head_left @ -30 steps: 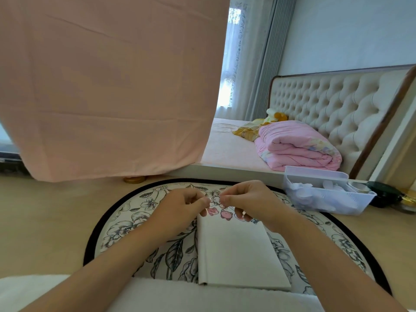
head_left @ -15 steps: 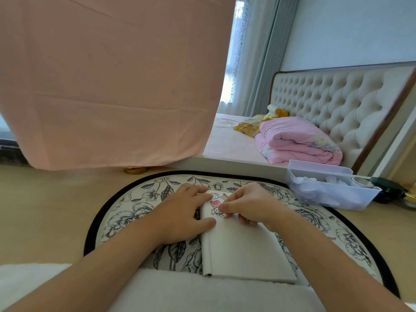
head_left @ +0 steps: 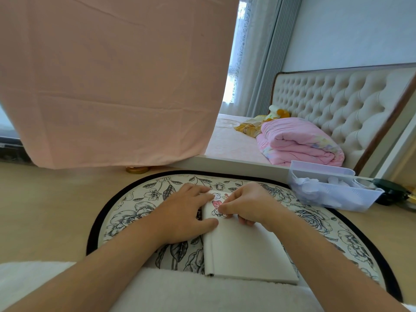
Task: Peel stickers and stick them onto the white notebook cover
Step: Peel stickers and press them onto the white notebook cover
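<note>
The white notebook (head_left: pixel 243 251) lies shut on a round floral mat (head_left: pixel 135 212), spine to the left. Small cartoon stickers (head_left: pixel 216 197) sit at the cover's far left corner. My right hand (head_left: pixel 249 206) has its fingers curled, and thumb and forefinger pinch the right edge of one more sticker (head_left: pixel 218 213) that lies low on the cover. My left hand (head_left: pixel 184 212) rests flat over the notebook's spine edge, fingers stretched toward the stickers and thumb on the cover.
A clear plastic bin (head_left: pixel 331 190) with white bits stands at the mat's right. Behind it are a dark round object (head_left: pixel 391 191) and a bed with a folded pink quilt (head_left: pixel 299 143). A pink sheet (head_left: pixel 112 82) hangs at the left. White cloth (head_left: pixel 180 291) covers my lap.
Both hands came down from above the notebook. The left hand went from pinching to lying flat on the spine edge, and the right hand brought the sticker onto the cover.
</note>
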Demonstrator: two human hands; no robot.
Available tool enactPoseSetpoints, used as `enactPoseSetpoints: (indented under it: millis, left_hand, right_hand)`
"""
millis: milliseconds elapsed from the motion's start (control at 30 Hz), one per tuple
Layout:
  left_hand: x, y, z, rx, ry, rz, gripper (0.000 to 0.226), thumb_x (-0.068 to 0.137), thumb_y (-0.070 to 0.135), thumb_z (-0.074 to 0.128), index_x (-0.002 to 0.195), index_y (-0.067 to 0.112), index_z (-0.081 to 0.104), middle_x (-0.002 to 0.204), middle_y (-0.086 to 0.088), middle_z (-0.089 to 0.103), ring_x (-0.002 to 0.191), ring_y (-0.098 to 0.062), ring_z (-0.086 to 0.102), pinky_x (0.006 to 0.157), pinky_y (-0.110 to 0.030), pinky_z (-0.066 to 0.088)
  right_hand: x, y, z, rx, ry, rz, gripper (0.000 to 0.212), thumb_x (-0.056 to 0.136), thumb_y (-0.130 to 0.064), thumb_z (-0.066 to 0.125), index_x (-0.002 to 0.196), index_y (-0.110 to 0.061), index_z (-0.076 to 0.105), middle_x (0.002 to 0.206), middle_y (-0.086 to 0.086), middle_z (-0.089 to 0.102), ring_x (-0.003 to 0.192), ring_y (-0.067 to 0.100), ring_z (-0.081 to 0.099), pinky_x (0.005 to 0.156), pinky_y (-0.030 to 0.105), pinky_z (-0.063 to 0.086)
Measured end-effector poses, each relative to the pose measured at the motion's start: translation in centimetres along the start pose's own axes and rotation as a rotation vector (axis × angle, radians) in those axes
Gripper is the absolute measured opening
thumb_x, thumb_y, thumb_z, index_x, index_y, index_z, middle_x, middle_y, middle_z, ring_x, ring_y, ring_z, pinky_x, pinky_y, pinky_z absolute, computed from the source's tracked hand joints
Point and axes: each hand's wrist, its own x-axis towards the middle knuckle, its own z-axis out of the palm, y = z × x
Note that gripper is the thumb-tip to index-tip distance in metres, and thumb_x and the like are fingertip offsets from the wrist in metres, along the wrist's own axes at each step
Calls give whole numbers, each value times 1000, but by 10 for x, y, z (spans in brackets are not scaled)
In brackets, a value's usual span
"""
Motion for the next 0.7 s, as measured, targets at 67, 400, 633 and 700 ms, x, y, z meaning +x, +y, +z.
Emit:
enactPoseSetpoints:
  millis: [67,400,633,700]
  left_hand:
    - [-1,1,0,-21,56,32,63,88,58,55,145,35,44,152,21,32,140,3,16,117,-34,28]
    - [-6,2,-2,-29,197,141,29,85,55,52,97,41,75,102,26,61,104,5,50,79,-22,48]
    - [-9,3,-3,-25,166,148,27,90,53,51,101,40,72,103,27,58,106,5,47,82,-27,51]
    - [-9,4,-2,-35,161,157,27,91,52,50,102,39,71,104,26,56,106,4,47,84,-28,51]
  right_hand:
    - [2,-1,1,-17,-1,8,18,75,-17,82,84,-2,76,59,1,68,42,15,44,42,22,37]
    - [2,-2,6,-147,77,-31,19,78,-26,71,69,-11,74,67,12,72,48,16,55,49,23,46]
    - [-15,9,-9,-193,112,-138,18,86,-26,61,94,-37,73,80,-13,66,64,5,62,67,23,53]
    - [-20,15,-6,-271,86,-191,22,89,-29,59,102,-41,72,93,-18,65,82,2,61,84,26,52]
